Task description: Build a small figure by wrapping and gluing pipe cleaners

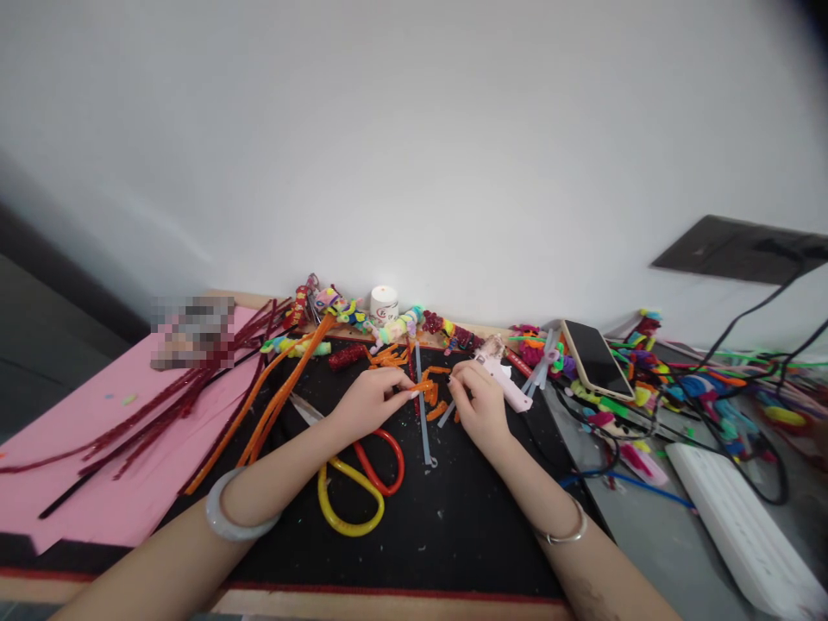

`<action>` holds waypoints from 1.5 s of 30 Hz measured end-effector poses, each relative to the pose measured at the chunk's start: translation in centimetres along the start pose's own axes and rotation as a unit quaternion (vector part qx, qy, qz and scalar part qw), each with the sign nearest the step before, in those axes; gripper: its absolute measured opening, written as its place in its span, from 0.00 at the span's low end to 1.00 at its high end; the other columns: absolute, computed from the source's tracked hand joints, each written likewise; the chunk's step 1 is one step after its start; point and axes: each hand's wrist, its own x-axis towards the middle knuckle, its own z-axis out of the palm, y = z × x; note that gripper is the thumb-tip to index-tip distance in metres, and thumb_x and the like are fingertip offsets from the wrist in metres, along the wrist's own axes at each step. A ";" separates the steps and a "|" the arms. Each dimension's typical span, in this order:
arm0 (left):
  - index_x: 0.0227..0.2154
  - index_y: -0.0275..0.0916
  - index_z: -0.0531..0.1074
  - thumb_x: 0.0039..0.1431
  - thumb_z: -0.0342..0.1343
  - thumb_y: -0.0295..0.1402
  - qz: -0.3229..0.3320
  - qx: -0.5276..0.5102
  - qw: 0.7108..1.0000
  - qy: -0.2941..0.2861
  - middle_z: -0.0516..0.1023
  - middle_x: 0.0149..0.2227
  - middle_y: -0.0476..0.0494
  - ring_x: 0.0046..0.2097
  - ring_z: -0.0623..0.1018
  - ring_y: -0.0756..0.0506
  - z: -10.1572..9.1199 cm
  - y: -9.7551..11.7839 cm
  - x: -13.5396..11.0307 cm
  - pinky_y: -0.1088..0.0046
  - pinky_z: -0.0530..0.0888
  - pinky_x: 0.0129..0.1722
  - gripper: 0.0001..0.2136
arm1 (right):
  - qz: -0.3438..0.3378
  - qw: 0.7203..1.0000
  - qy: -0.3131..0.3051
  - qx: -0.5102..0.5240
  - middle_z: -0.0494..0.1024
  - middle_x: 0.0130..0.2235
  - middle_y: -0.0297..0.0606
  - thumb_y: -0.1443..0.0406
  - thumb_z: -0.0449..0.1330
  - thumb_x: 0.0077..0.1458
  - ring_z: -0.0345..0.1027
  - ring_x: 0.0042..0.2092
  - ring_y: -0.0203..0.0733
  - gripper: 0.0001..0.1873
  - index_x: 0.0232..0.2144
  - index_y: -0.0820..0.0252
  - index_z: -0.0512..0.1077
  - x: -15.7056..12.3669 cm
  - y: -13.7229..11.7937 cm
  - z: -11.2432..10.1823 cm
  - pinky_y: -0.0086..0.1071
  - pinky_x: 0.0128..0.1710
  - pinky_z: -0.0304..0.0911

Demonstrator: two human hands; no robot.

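Note:
My left hand (375, 398) pinches a short piece of orange pipe cleaner (423, 386) between thumb and fingertips. Close by on the right, my right hand (479, 405) is closed, its fingertips together; whatever they hold is too small to make out. Between and below the hands lie more cut orange pieces (437, 411) and a translucent glue stick (423, 423). A pale pink glue gun (508, 384) rests just beyond my right hand. Scissors (353, 500) with one yellow and one red handle loop lie partly under my left forearm.
Long orange pipe cleaners (275, 410) and dark red ones (174, 405) lie left, the red ones over pink sheet (58, 466). A white roll (384, 304) stands by the wall. Rightward are a phone (599, 358), tangled cables, colourful pipe cleaner pieces and a white power strip (743, 526).

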 end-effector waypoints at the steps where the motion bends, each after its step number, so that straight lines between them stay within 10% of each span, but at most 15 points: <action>1: 0.27 0.35 0.72 0.56 0.53 0.32 0.000 -0.001 1.000 0.002 0.72 0.25 0.50 0.24 0.66 0.54 0.0 0.0 0.0 0.79 0.63 0.26 0.07 | 0.001 1.000 0.014 0.006 0.68 0.32 0.38 0.69 0.50 0.57 0.63 0.35 0.39 0.10 0.23 0.58 0.61 0.0 0.0 0.0 0.33 0.33 0.59; 21: 0.27 0.35 0.72 0.57 0.53 0.32 0.004 0.000 1.000 0.009 0.71 0.24 0.50 0.24 0.66 0.54 0.1 -0.2 0.0 0.78 0.63 0.26 0.07 | 0.081 0.982 0.073 0.152 0.75 0.38 0.42 0.65 0.50 0.59 0.69 0.43 0.43 0.08 0.27 0.57 0.60 -0.2 0.0 0.2 0.41 0.43 0.62; 29: 0.26 0.35 0.71 0.57 0.53 0.32 0.003 -0.001 1.000 0.002 0.72 0.25 0.50 0.24 0.66 0.54 0.0 -0.1 0.0 0.79 0.63 0.26 0.07 | 0.154 0.946 0.062 0.280 0.60 0.16 0.22 0.60 0.49 0.60 0.63 0.20 0.34 0.10 0.28 0.54 0.55 -0.8 -0.3 1.0 0.31 0.25 0.63; 45: 0.29 0.36 0.72 0.57 0.52 0.31 -0.006 0.008 0.999 0.034 0.70 0.25 0.51 0.25 0.66 0.53 -0.1 -0.1 -0.1 0.79 0.63 0.26 0.06 | 0.164 0.981 0.063 0.083 0.56 0.18 0.27 0.60 0.48 0.59 0.50 0.21 0.33 0.18 0.18 0.57 0.53 -0.9 1.0 0.5 0.27 0.21 0.48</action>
